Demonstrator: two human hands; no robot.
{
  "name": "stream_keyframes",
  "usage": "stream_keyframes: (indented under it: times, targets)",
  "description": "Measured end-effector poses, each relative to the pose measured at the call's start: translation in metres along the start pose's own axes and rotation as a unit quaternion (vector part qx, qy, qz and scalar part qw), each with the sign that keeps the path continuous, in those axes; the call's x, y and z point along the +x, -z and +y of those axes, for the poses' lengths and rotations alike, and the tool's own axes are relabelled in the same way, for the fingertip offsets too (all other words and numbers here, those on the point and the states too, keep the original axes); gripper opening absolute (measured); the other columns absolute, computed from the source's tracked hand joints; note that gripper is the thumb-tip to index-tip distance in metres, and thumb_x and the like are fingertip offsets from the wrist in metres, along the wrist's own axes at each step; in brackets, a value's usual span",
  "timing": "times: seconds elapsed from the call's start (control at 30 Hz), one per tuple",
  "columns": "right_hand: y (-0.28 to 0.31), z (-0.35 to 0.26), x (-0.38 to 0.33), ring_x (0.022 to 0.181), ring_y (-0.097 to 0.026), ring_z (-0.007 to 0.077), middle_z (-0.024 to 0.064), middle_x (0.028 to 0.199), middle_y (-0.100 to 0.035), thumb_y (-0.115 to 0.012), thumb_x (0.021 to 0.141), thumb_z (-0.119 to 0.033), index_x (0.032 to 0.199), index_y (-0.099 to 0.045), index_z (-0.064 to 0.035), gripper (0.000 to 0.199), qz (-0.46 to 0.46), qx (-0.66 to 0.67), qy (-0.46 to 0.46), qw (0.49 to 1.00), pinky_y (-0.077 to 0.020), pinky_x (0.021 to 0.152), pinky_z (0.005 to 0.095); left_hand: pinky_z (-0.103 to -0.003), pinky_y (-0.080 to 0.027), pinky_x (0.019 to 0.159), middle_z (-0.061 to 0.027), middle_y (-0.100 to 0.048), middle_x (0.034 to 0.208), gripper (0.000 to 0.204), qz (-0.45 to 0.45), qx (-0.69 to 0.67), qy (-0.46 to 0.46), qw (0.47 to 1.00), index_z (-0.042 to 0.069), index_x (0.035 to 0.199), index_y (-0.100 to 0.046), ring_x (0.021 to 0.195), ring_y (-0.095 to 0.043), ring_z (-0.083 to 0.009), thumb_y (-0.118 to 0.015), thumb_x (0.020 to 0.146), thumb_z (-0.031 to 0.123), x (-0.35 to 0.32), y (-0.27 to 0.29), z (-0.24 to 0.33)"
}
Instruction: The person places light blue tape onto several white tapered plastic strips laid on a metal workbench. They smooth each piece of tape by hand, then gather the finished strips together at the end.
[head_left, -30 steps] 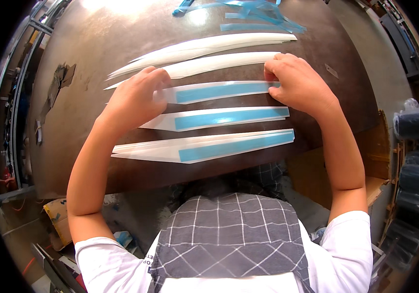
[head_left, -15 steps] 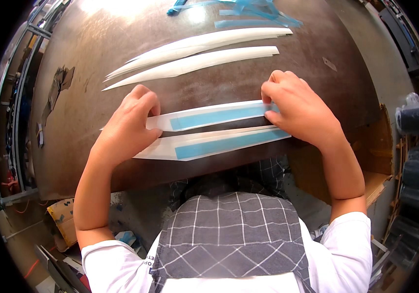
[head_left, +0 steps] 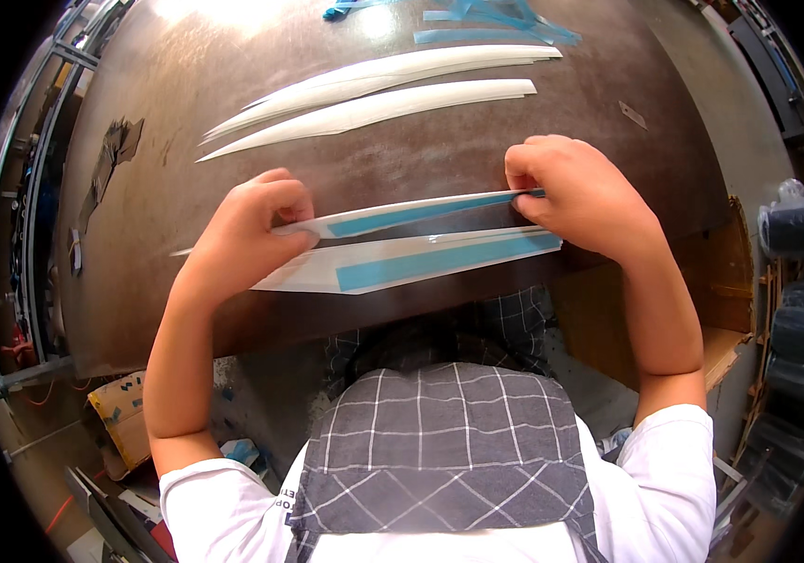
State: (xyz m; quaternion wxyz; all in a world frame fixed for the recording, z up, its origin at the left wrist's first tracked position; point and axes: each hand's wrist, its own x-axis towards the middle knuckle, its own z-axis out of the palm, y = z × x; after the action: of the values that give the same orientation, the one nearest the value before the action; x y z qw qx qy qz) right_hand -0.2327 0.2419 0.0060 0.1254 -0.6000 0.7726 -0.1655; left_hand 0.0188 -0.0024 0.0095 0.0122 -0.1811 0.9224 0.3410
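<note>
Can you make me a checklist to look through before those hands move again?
1. Left hand has a grip on the long, thin white piece with a blue band: ok.
2. Right hand grips that piece's right end: ok.
3. Held piece lies flat, band up: not ok; it looks tilted, its band showing narrow.
4. Held piece is off the brown, smooth tabletop: cannot tell.
5. Wider white pointed piece with a blue band, nearest the person, has its band showing: ok.
6. Blue see-through strips at the far side are away from both hands: ok.
</note>
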Motion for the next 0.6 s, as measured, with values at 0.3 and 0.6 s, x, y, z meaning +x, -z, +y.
stream_keyframes:
  times: [0.3, 0.6]
  targets:
    - [-0.002, -0.016, -0.038, 0.078, -0.063, 0.0348, 0.0146, 0.082, -0.064, -0.074, 0.08, -0.002, 0.106, -0.055, -0.0038, 0.032, -0.074, 0.143, -0.055, 0.985, -0.0496, 0.071, 0.0429, -0.03, -0.047, 0.071, -0.0039, -0.061, 0.083, 0.018, -0.061, -0.075, 0.061, 0.993, 0.002, 0.089, -0.063, 0.077, -0.058, -0.0137, -0.076, 0.077, 0.0, -0.036, -0.003, 0.015]
    - [-0.009, -0.027, -0.044, 0.102, -0.059, 0.0332, 0.0114, 0.102, -0.063, -0.078, 0.076, -0.004, 0.107, -0.063, -0.0064, 0.035, 0.008, -0.01, 0.02, 1.0, -0.0485, 0.09, 0.042, -0.042, -0.05, 0.093, -0.0106, -0.061, 0.107, 0.05, 0.013, 0.148, -0.066, 0.987, 0.007, 0.116, -0.061, 0.106, -0.06, -0.0331, -0.077, 0.069, 0.005, -0.045, -0.013, 0.024]
